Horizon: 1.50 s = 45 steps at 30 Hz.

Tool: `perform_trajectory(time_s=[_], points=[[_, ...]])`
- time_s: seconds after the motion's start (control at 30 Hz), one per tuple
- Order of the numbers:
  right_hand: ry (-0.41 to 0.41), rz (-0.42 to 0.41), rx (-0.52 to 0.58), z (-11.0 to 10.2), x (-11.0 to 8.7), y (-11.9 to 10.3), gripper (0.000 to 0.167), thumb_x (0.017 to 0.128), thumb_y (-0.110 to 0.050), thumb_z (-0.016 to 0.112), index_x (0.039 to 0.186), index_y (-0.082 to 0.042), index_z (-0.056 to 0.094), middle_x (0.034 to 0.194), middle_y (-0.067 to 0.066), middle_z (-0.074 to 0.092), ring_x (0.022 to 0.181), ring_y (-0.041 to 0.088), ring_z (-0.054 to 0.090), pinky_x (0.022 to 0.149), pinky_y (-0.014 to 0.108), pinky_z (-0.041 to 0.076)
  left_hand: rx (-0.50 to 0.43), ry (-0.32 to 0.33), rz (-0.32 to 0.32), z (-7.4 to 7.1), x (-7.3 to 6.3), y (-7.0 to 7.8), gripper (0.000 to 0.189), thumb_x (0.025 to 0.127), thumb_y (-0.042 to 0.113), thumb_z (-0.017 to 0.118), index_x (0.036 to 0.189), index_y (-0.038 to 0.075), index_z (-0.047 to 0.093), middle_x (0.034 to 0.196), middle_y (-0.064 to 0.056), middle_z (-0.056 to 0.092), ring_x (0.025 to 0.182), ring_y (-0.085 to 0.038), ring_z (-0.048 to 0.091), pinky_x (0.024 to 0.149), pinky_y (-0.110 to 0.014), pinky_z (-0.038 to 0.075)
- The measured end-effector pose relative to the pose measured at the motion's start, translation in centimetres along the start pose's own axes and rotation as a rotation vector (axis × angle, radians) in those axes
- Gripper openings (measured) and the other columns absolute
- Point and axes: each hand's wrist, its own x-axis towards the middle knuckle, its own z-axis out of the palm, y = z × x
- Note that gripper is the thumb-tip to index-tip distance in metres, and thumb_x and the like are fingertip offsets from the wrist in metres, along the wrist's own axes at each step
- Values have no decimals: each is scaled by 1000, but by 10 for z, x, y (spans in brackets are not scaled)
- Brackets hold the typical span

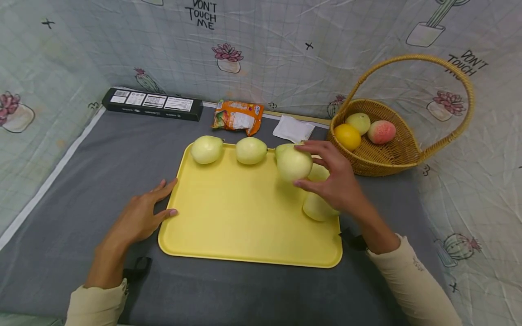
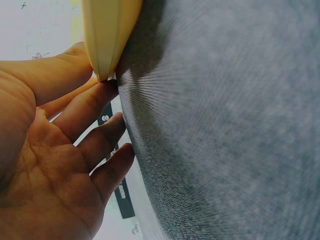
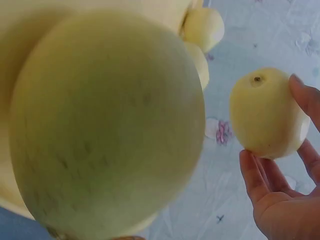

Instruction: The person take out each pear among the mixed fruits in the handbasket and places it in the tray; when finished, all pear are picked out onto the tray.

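Note:
My right hand (image 1: 336, 174) holds a pale green pear (image 1: 293, 164) between thumb and fingertips, above the right part of a yellow tray (image 1: 236, 213). In the right wrist view, the held pear (image 3: 267, 115) shows a small brown dimple at one end. Along the tray's back edge lie a pear (image 1: 207, 149) at the left corner and another pear (image 1: 251, 151) beside it. More pears sit at the right side, partly hidden by the held one and my hand. My left hand (image 1: 140, 213) touches the tray's left rim with thumb and forefinger, its fingers spread and fairly straight.
A wicker basket (image 1: 379, 168) with a tall handle stands at the back right, holding a yellow fruit, a pale green fruit and a pink peach. Behind the tray lie a black box (image 1: 152, 103), an orange packet (image 1: 238, 116) and a white packet (image 1: 293, 129). Printed cloth walls surround the grey table.

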Motion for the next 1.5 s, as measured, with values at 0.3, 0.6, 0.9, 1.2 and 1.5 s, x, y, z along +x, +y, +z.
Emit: perform_trajectory(time_s=[0.3,0.6,0.9,1.2,1.5], points=[[-149,66,-6,16,-6,0,74,74,-10,99,141,-20,69,147,5,60,137,24,57,106,56,58,2,0,-1,0,0,0,88,99,22,77,170,17,26,168,-34,27,151,-61,32,115,-78,33],[-287,110,-37,28,-11,9,71,79,-16,97,142,-20,66,148,5,58,136,24,56,104,53,59,6,15,12,1,0,0,87,98,22,78,170,16,29,167,-35,30,151,-60,34,115,-77,34],[-354,68,-175,37,-12,14,70,76,-14,99,139,-18,69,141,6,62,133,25,58,109,50,53,-3,12,4,1,1,0,88,98,23,78,170,15,29,167,-35,29,151,-60,34,115,-77,34],[-426,150,-221,31,-9,7,72,82,-24,95,147,-20,64,146,6,60,132,27,57,109,52,50,-7,15,5,1,0,2,87,98,21,78,169,14,29,167,-35,29,151,-60,34,115,-77,34],[-408,164,-202,22,-8,8,76,84,-26,94,151,-20,60,147,5,60,129,30,62,108,52,54,-9,10,1,0,0,2,87,98,21,78,169,14,29,167,-36,29,151,-60,33,115,-77,34]])
